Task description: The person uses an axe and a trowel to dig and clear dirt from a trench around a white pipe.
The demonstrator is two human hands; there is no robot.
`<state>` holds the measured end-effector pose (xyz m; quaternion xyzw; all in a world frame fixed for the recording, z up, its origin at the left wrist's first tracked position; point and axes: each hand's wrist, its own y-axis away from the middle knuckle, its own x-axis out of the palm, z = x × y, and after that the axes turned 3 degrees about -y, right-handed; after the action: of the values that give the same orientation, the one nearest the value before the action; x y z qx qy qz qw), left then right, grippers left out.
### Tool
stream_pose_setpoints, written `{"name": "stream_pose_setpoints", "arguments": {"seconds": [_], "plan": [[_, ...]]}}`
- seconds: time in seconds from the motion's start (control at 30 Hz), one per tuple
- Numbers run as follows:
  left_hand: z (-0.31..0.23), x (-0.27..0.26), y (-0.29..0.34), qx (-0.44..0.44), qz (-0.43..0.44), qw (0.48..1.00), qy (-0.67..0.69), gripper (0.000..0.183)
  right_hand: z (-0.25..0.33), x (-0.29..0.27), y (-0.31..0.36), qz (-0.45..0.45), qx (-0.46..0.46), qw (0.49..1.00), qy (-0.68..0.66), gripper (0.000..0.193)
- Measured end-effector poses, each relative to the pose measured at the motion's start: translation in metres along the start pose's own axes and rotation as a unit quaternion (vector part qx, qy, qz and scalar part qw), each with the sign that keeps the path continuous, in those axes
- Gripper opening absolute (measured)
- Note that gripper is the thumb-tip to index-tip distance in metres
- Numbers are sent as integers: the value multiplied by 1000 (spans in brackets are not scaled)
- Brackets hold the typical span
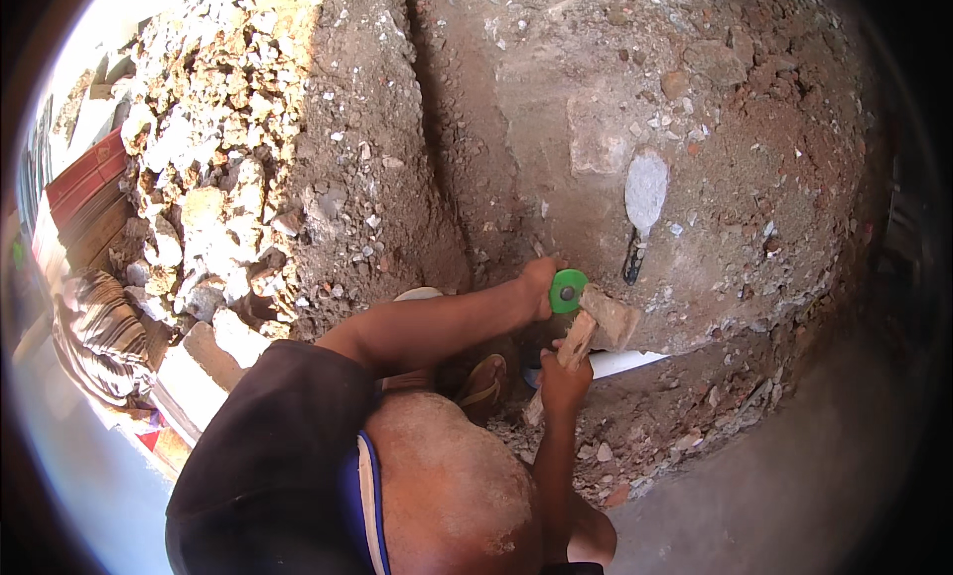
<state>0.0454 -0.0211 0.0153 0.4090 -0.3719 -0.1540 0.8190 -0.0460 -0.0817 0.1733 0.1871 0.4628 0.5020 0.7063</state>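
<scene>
Head view: my left hand is closed tight around a tool that carries a round green plastic guard. The guard sits just at the 3 o'clock side of my fist, a little right of the picture's centre. I cannot make out the tool's shaft or tip.

My right hand is wrapped around a pale wooden handle, just at 6 o'clock of the guard. The handle slants up toward 1 o'clock, to a dusty blocky lump beside the guard. Whether that lump is a hammer head or a stone I cannot tell.

A white plastic pipe lies in the reddish dirt at 3 o'clock of my right hand. A mortar-caked trowel with a dark handle lies well apart at 12 o'clock. A heap of pale broken rubble fills the 10 o'clock side. A narrow trench runs between the heap and the trowel.
</scene>
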Motion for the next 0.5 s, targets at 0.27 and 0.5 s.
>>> {"name": "stream_pose_setpoints", "arguments": {"seconds": [0.27, 0.5], "plan": [[52, 50, -89, 139, -283, 933, -175, 30, -4, -17, 0, -61, -10, 993, -106, 24], [50, 47, -69, 160, -290, 916, -228, 36, -9, -25, -10, -80, -38, 991, -100, 26]]}}
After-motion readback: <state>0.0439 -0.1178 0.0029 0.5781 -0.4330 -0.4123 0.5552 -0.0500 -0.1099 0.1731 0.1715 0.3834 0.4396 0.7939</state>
